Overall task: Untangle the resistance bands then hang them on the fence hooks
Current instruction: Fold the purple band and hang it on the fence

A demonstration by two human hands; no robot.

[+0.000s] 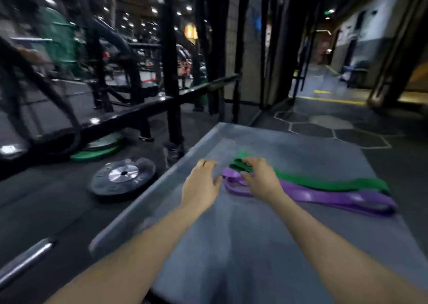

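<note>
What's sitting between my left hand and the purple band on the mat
Nothing: in the head view, only bare grey mat shows between the left hand and the purple band.

Lying flat on dark floor left of grey mat (pixel 254 246): black weight plate (pixel 122 178), green plates (pixel 102 149) beyond, steel bar (pixel 25 261) nearer.
</note>
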